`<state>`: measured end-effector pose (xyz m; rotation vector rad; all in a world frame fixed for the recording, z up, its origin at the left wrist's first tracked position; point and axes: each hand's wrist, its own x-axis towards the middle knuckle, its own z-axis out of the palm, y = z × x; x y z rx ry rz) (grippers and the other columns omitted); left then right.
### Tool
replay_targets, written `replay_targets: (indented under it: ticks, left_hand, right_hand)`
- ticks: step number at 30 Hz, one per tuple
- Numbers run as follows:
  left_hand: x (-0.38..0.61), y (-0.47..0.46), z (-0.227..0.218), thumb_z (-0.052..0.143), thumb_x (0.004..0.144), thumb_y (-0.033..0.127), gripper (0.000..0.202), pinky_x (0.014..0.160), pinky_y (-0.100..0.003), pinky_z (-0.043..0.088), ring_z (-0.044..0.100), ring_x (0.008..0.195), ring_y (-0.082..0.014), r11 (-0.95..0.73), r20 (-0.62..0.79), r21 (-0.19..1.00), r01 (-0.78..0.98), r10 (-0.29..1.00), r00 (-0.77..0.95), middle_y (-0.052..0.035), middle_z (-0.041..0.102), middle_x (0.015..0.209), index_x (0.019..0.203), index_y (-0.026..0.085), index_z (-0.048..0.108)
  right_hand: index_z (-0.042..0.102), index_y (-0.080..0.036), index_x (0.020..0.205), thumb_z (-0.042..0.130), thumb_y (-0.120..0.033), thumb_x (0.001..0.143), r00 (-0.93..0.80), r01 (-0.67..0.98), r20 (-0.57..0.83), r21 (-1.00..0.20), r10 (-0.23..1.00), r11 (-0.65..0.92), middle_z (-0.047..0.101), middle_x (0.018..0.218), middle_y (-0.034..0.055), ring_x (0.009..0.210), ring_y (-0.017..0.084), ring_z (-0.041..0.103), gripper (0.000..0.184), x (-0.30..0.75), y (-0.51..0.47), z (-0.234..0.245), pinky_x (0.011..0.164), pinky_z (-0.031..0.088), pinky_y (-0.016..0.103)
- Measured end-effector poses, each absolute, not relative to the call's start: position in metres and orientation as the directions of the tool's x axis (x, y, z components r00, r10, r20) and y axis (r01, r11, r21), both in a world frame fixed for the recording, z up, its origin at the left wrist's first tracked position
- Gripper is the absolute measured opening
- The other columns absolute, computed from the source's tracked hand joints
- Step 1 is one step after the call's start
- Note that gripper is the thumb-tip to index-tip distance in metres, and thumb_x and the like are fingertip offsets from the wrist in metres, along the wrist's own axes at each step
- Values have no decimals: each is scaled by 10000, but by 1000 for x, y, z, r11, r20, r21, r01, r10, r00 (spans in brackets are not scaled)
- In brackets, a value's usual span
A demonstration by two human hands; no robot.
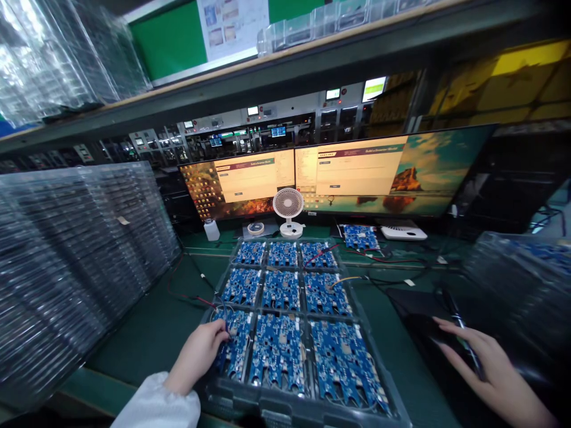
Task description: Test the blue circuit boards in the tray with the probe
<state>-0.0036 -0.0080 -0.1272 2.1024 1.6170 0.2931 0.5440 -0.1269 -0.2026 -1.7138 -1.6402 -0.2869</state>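
Observation:
A clear plastic tray point(307, 411) lies in front of me, filled with several blue circuit boards point(281, 291) in three rows. My left hand point(198, 353) rests on the near-left board point(234, 348), fingers curled and pinched at a dark cable plug on it. Thin red and black wires point(191, 297) run from that board off to the left. My right hand point(486, 362) lies to the right of the tray with fingers stretched flat over a black mouse point(435, 333) on a dark pad, touching a thin black pen-like rod point(464, 333).
Tall stacks of clear trays point(66, 267) fill the left side, and another stack point(526, 279) sits at the right. Two wide monitors point(348, 178) stand at the back, with a small white fan point(288, 208), a white jar point(212, 229) and a loose blue board point(360, 236) before them. A shelf point(285, 77) hangs overhead.

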Motion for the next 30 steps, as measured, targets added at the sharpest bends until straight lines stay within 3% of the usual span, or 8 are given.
replay_targets:
  ticks: [5, 12, 18, 21, 24, 27, 29, 30]
  left_hand:
    - [-4, -6, -130, 399, 896, 283, 221, 729, -252, 403, 621, 770, -181, -216, -100, 492, 843, 948, 302, -11, 669, 786, 726, 216, 524]
    - [-4, -6, -131, 415, 884, 275, 198, 789, -295, 423, 609, 825, -205, -256, -93, 501, 827, 934, 346, -48, 662, 845, 747, 207, 540]
    - [-8, -7, -147, 412, 871, 290, 215, 800, -304, 446, 598, 830, -201, -288, -43, 519, 805, 931, 362, -60, 628, 874, 736, 203, 555]
    - [-19, -3, -155, 450, 800, 247, 173, 796, -303, 479, 616, 798, -190, -274, -29, 565, 778, 936, 350, -56, 638, 884, 840, 196, 610]
    - [-29, 7, -153, 468, 770, 285, 341, 818, -346, 519, 646, 825, -215, -234, 67, 629, 742, 966, 248, -85, 659, 962, 1049, 172, 630]
    - [-11, 8, -135, 441, 829, 361, 366, 859, -380, 532, 650, 939, -249, -278, 241, 653, 705, 958, 155, -107, 663, 1044, 1081, 181, 637]
    - [24, -6, -121, 398, 889, 343, 342, 882, -385, 529, 643, 972, -247, -414, 276, 649, 638, 910, 309, -102, 669, 1033, 1080, 199, 641]
    - [47, -17, -117, 386, 917, 331, 342, 904, -400, 520, 628, 1003, -252, -530, 241, 644, 553, 825, 510, -113, 662, 1049, 1114, 198, 632]
  right_hand:
    - [592, -201, 1075, 471, -503, 905, 60, 947, 651, -276, 757, 162, 691, 1063, 140, 950, 287, 634, 367, 544, -127, -202, 836, 539, 443]
    - [597, -200, 1084, 488, -512, 903, 33, 953, 676, -243, 736, 181, 689, 1055, 121, 941, 286, 636, 376, 548, -126, -207, 797, 556, 453]
    - [595, -216, 1115, 514, -456, 890, 59, 945, 680, -274, 731, 179, 676, 1097, 104, 983, 287, 632, 339, 557, -124, -221, 813, 563, 462]
    - [605, -224, 1101, 523, -437, 881, 83, 941, 692, -291, 718, 172, 676, 1092, 103, 979, 284, 642, 318, 561, -122, -228, 816, 573, 459]
    - [606, -228, 1117, 539, -422, 870, 119, 930, 687, -330, 717, 162, 666, 1115, 109, 1000, 278, 645, 322, 563, -121, -233, 849, 575, 443]
    - [605, -247, 1126, 555, -417, 853, 160, 916, 688, -372, 708, 154, 660, 1138, 107, 1024, 287, 645, 326, 565, -121, -238, 862, 578, 437]
    - [606, -275, 1128, 561, -410, 843, 178, 905, 694, -394, 698, 161, 664, 1140, 97, 1028, 296, 647, 319, 566, -120, -242, 858, 583, 448]
    - [607, -292, 1132, 565, -408, 837, 185, 898, 697, -407, 693, 170, 667, 1142, 90, 1032, 301, 648, 320, 566, -119, -244, 857, 584, 456]
